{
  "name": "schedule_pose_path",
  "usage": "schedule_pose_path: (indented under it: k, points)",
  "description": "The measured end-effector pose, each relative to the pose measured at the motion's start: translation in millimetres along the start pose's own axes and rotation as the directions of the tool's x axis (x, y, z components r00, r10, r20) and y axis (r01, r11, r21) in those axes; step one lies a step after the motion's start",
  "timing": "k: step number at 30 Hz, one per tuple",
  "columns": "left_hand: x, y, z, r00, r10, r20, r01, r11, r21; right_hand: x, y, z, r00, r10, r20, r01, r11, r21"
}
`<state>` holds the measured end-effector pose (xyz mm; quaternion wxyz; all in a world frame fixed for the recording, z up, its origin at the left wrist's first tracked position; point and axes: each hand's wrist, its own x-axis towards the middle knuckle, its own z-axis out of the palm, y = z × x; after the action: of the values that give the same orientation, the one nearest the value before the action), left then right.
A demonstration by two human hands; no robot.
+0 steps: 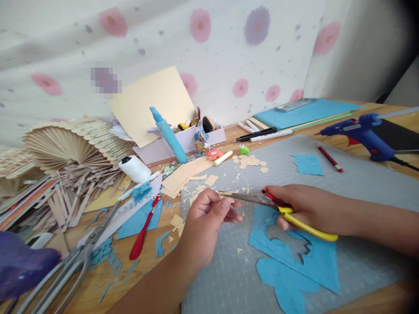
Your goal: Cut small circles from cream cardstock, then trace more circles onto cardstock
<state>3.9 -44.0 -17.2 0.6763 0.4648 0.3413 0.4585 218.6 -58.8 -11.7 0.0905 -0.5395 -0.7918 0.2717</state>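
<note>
My left hand [209, 218] pinches a small piece of cream paper [225, 195] between thumb and fingers, above the grey cutting mat [225, 279]. The fingers hide much of that piece. My right hand [310, 209] is closed around scissors [293, 218] with red and yellow handles. Their blades point left and reach the paper at my left fingertips. Below my right hand lie a blue sheet with a cut-out hole [324, 261] and a rounded blue paper shape [284, 283]. Small cream circles [250, 161] and scraps are scattered on the mat beyond my hands.
At the right is a blue glue gun [360, 131] beside a red pencil [330, 158]. Large metal scissors [85, 253], a red-handled tool [144, 231] and a thread spool [135, 169] lie left. Behind stand a light-blue bottle [170, 137], a white box [153, 150] and wooden sticks [72, 200].
</note>
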Motion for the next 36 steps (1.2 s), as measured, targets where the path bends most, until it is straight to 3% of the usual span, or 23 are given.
schedule_pose_path:
  k: [13,18,27,30,36]
  points:
    - [-3.7,-3.4,-4.4,0.995,0.05,0.085,-0.061,0.99,0.129,0.1,-2.6,-0.8,1.0,-0.001,0.011,0.001,1.0,0.015]
    - [-2.4,2.2,-8.2,0.987,0.09,0.13,-0.123,0.954,0.273,0.7,-1.6,-2.5,0.999,-0.017,0.049,0.015,1.0,0.024]
    - [-1.6,8.9,-13.9,0.987,0.039,0.157,-0.105,0.893,0.438,-0.5,5.0,-0.4,1.0,-0.02,0.019,0.021,0.998,-0.057]
    - [0.9,7.1,-16.9,0.982,0.087,0.168,-0.147,0.91,0.387,-1.7,3.5,-4.9,0.998,-0.031,0.056,0.034,0.998,-0.049]
    - [5.5,1.6,-19.6,0.96,0.182,0.211,-0.209,0.971,0.116,-6.3,2.6,-10.9,0.996,-0.006,0.084,0.011,0.998,-0.056]
